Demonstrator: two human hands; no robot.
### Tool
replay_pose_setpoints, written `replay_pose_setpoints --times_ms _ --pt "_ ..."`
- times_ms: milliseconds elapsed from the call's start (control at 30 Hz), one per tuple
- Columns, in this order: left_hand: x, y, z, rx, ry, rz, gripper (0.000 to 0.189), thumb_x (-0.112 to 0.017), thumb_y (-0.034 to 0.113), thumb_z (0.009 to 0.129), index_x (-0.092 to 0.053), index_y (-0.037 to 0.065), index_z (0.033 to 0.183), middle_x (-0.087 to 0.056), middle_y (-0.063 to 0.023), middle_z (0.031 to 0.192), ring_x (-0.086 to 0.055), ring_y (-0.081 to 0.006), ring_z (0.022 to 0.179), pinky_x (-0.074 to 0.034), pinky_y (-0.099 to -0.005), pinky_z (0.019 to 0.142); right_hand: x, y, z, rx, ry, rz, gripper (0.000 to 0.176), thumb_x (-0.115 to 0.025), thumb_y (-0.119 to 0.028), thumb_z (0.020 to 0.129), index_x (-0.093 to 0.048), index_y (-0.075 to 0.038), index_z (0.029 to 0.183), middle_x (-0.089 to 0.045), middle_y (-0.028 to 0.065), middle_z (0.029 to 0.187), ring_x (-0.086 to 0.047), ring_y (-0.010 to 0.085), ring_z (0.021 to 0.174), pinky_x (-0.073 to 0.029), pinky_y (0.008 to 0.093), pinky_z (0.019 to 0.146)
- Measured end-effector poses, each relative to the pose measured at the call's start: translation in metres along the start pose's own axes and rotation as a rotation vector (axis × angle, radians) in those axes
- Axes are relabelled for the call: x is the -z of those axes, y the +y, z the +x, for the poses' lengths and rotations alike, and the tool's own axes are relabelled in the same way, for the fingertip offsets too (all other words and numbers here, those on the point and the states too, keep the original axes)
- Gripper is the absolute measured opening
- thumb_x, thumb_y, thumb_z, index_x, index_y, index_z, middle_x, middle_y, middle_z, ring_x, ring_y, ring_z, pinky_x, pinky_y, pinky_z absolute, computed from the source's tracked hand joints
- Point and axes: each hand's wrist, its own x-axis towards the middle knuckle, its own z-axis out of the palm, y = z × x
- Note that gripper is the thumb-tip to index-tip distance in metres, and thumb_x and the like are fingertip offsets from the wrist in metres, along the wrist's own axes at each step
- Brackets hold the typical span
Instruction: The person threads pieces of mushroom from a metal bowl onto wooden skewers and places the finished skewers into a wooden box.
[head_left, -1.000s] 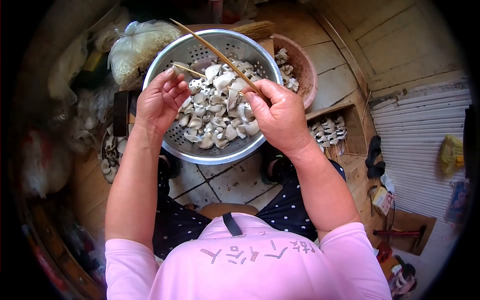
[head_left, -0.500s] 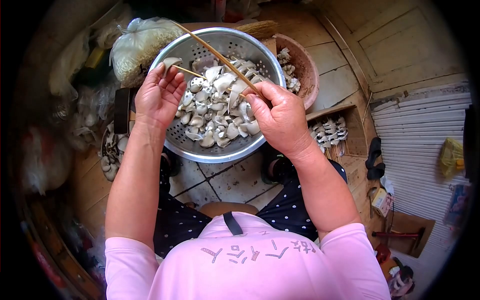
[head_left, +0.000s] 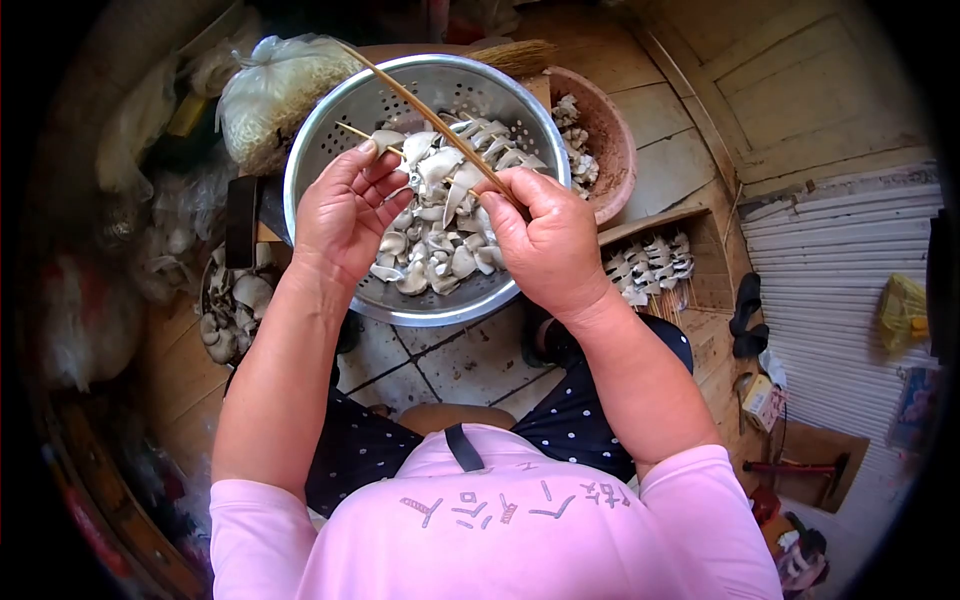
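Observation:
My left hand [head_left: 340, 215] pinches a grey oyster mushroom piece [head_left: 387, 140] between thumb and fingers. A thin bamboo skewer passes by or through this piece, its pointed tip [head_left: 350, 130] showing beyond it. Nearer my right hand [head_left: 550, 240], other mushroom pieces [head_left: 461, 190] sit along the skewer. My right hand is closed round the skewer's other end and a bundle of long bamboo skewers [head_left: 415, 102] that slants up to the left. Both hands are above a metal colander [head_left: 430, 319] holding loose mushroom pieces [head_left: 440, 250] and, at its far side, threaded ones.
A pink basin [head_left: 622, 150] with mushroom scraps stands right of the colander. Below it, a cardboard box [head_left: 715, 265] holds filled mushroom skewers [head_left: 650, 265]. More mushrooms [head_left: 228, 315] lie at left, beneath a stuffed plastic bag [head_left: 285, 90]. A straw broom [head_left: 515, 57] lies behind.
My left hand has moved right and slightly down with the mushroom piece, bringing it onto or against the skewer, whose tip now shows past it. My right hand has shifted slightly left.

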Motion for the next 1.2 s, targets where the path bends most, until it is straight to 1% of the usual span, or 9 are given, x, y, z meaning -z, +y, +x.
replay_pose_setpoints --times_ms 600,667,733,833,867,900,967,1000,1200 --pt "-0.006 0.006 -0.018 -0.215 0.072 0.268 0.020 -0.061 0.021 0.092 -0.058 0.004 0.103 -0.064 -0.0076 0.091 -0.064 -0.0162 0.078 -0.054 -0.0314 0.072 0.012 0.009 0.005 -0.028 0.040 0.065 0.010 -0.061 -0.008 0.090 -0.066 0.000 0.094 -0.062 0.0039 0.073 -0.055 0.0094 0.066 -0.045 0.0251 0.061" --pt "0.003 0.014 -0.039 -0.327 -0.055 0.310 0.024 -0.059 0.019 0.093 -0.056 0.005 0.112 -0.062 -0.0090 0.098 -0.064 -0.0196 0.085 -0.053 -0.0330 0.076 0.020 0.006 0.004 -0.054 0.056 0.095 0.011 -0.061 -0.008 0.090 -0.066 0.001 0.093 -0.061 0.0029 0.073 -0.054 0.0081 0.067 -0.044 0.0240 0.061" --pt "-0.004 0.014 -0.076 -0.309 -0.343 0.234 0.014 -0.053 0.022 0.094 -0.052 0.007 0.095 -0.057 -0.0036 0.090 -0.057 -0.0206 0.079 -0.048 -0.0369 0.070 0.021 0.007 0.003 -0.008 0.082 0.074 0.012 -0.061 -0.008 0.090 -0.066 0.001 0.094 -0.063 0.0044 0.074 -0.055 0.0090 0.067 -0.045 0.0245 0.061" --pt "-0.018 0.009 -0.132 -0.203 -1.074 -0.120 0.026 -0.067 0.031 0.087 -0.056 0.008 0.080 -0.063 -0.0110 0.085 -0.058 -0.0273 0.068 -0.051 -0.0416 0.064 0.022 0.004 -0.001 -0.011 0.104 0.067 0.013 -0.062 -0.014 0.088 -0.066 -0.002 0.093 -0.065 0.0110 0.078 -0.060 0.0223 0.071 -0.048 0.0339 0.065" --pt "-0.034 0.019 -0.118 -0.148 -1.637 -0.109 0.025 -0.074 0.026 0.083 -0.064 0.003 0.079 -0.068 -0.0160 0.089 -0.064 -0.0327 0.073 -0.054 -0.0451 0.065 0.023 0.003 -0.002 -0.014 0.103 0.078 0.013 -0.062 -0.018 0.086 -0.065 -0.006 0.090 -0.065 0.0150 0.081 -0.063 0.0336 0.075 -0.050 0.0416 0.068" --pt "-0.041 0.025 -0.137 -0.105 -1.737 -0.135 0.019 -0.073 0.016 0.084 -0.068 -0.002 0.085 -0.068 -0.0209 0.097 -0.065 -0.0371 0.085 -0.055 -0.0478 0.069 0.026 0.001 -0.003 -0.005 0.084 0.067 0.014 -0.060 -0.019 0.087 -0.064 -0.006 0.090 -0.065 0.0150 0.084 -0.063 0.0343 0.080 -0.050 0.0427 0.072" --pt "-0.058 0.030 -0.173 -0.079 -1.738 -0.172 0.016 -0.064 0.011 0.089 -0.070 -0.003 0.083 -0.067 -0.0225 0.089 -0.067 -0.0359 0.082 -0.055 -0.0458 0.072 0.025 0.003 -0.005 -0.002 0.097 0.061 0.014 -0.060 -0.019 0.087 -0.064 -0.006 0.090 -0.065 0.0152 0.085 -0.062 0.0345 0.082 -0.049 0.0431 0.072" --pt "-0.054 0.031 -0.202 -0.154 -1.607 -0.112 0.012 -0.069 0.017 0.086 -0.070 0.008 0.079 -0.071 -0.0132 0.104 -0.067 -0.0229 0.082 -0.053 -0.0294 0.068 0.025 0.001 -0.005 0.006 0.101 0.051 0.015 -0.060 -0.020 0.087 -0.064 -0.006 0.090 -0.065 0.0154 0.086 -0.062 0.0348 0.083 -0.049 0.0434 0.073" --pt "-0.071 0.032 -0.239 -0.263 -1.608 -0.001 0.014 -0.075 0.013 0.080 -0.068 0.007 0.071 -0.071 -0.0092 0.088 -0.066 -0.0208 0.071 -0.051 -0.0289 0.061 0.029 0.000 -0.011 0.109 0.212 0.029 0.014 -0.064 -0.015 0.086 -0.065 -0.003 0.092 -0.065 0.0156 0.081 -0.063 0.0309 0.070 -0.050 0.0365 0.066"
